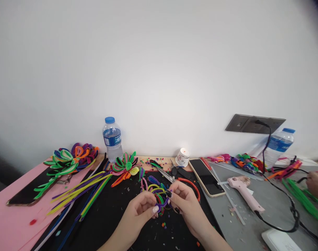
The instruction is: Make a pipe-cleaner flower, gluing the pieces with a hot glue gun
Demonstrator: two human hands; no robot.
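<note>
My left hand (139, 217) pinches the near-left end of a purple pipe cleaner (162, 205) between thumb and fingers. At its other end, my right hand (183, 202) is closed on the same purple piece, which curves between both hands. Just behind and below it lie looped pipe cleaners (155, 184) in blue, yellow, green and red on the black mat (109, 223). Scissors (165, 174) with orange-red handles rest beyond my right hand, partly hidden by it.
Pipe-cleaner flowers (67, 160) and loose stems (80, 188) lie left. A bottle (113, 139) and paper cup (183, 157) stand by the wall. Right are a phone (207, 177), a corded pink glue gun (245, 195) and another person's hand (317, 184).
</note>
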